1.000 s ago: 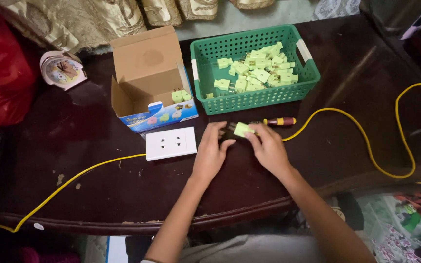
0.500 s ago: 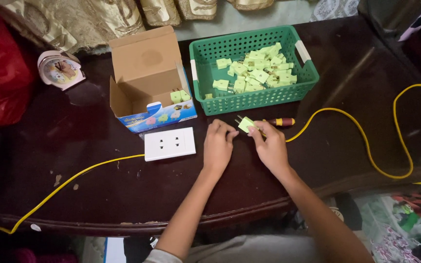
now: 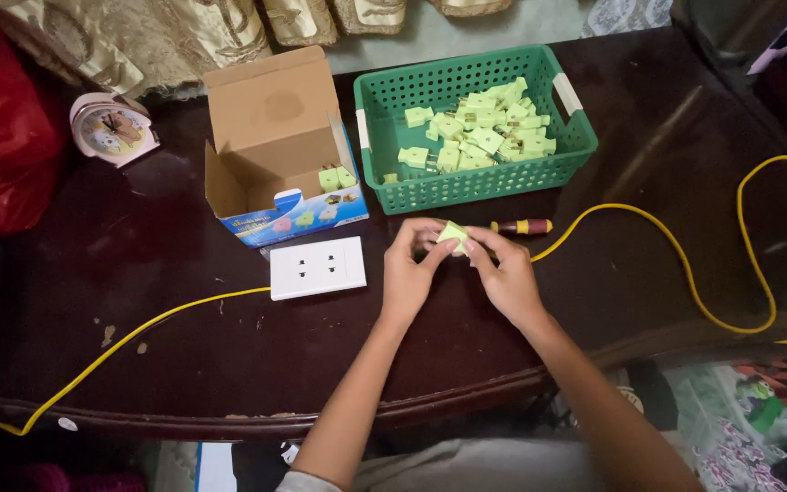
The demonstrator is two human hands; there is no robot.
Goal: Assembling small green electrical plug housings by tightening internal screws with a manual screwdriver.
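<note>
The small pale-green plastic plug (image 3: 453,235) sits pinched between the fingertips of the left hand (image 3: 409,271) and right hand (image 3: 505,278), above the dark wooden table (image 3: 175,273), just in front of the green plastic basket (image 3: 393,118). Half a second earlier both hands held it much the same, near the red-and-yellow-handled screwdriver (image 3: 521,226).

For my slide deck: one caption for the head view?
Both hands hold a pale green plug above a dark table, near a green basket.
</note>
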